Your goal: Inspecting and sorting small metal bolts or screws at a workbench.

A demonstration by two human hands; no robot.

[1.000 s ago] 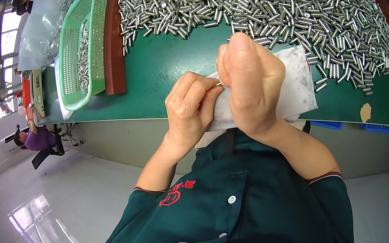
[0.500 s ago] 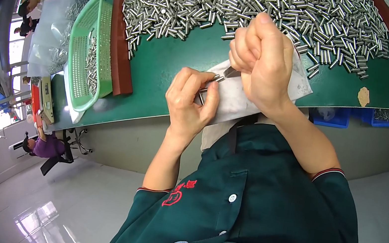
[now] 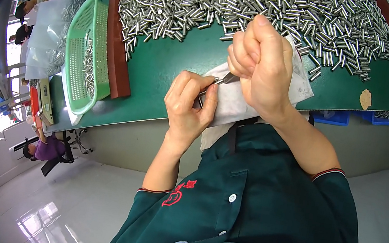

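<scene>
My left hand (image 3: 189, 103) pinches a small metal pin (image 3: 208, 87) between thumb and fingers, just over the near edge of the green table (image 3: 171, 75). My right hand (image 3: 258, 65) is closed in a fist around a thin metal tool (image 3: 228, 79) whose tip meets the pin. Under both hands lies a white cloth (image 3: 237, 103) that hangs off the table edge. Behind the hands, a large heap of shiny metal pins (image 3: 251, 9) covers the table top.
A green plastic basket (image 3: 81, 52) with several pins stands at the left, beside a brown raised strip (image 3: 117, 49). Clear bags of pins (image 3: 49, 34) lie further left. Blue bins (image 3: 351, 117) sit under the table. Other people sit at the far left.
Both hands have drifted lower and apart a little in view; the right fist now shows the tool tip against the pin held by the left fingers. The view shifted slightly.
</scene>
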